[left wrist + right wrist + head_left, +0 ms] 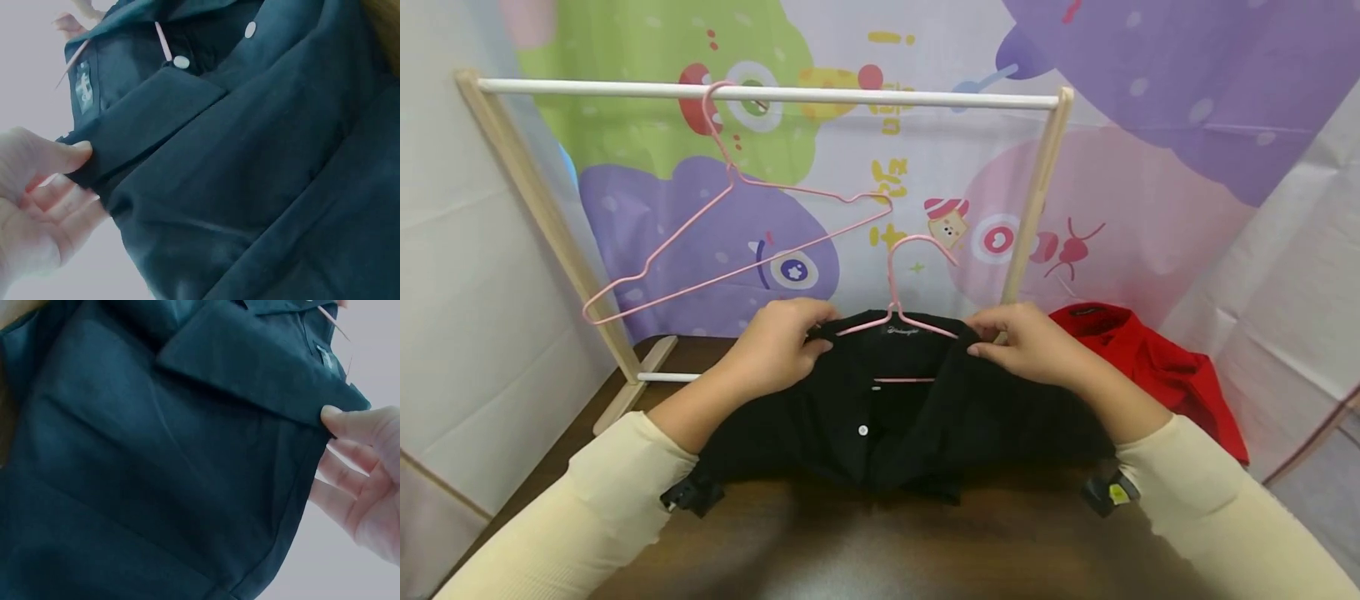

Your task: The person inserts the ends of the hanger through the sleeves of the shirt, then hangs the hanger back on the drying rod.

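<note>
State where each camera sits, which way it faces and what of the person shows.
Head: on the head, facing forward and down at the black shirt, rack and red garment; left hand, right hand and cream sleeves show.
Left wrist: on that wrist, facing the shirt where the left hand grips near the collar; part of the right shows at top left.
Right wrist: on that wrist, facing the shirt where the right hand pinches it; a sliver of the left shows at top right.
Shared: both wrist views show the label and parts of a pink hanger.

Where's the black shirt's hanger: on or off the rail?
Off the white rail: its pink hook shows free, below the rail in the head view, while the left hand and right hand pinch the collar.
</note>
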`<action>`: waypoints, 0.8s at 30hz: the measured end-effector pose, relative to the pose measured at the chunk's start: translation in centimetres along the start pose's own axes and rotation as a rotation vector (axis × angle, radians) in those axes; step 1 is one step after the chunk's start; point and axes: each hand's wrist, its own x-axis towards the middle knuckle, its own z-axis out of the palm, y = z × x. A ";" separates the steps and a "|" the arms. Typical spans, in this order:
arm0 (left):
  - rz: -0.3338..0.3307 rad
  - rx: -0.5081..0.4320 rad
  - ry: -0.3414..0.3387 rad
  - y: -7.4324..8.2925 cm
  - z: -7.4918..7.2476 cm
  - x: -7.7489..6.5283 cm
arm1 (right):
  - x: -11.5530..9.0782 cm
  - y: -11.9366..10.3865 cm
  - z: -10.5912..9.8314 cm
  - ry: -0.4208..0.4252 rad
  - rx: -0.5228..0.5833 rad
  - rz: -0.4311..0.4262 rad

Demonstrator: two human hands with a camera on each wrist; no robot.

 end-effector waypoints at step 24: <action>-0.033 0.058 -0.172 -0.4 -1.6 0.0 | 0.2 -0.8 -0.2 0.158 -0.157 -0.167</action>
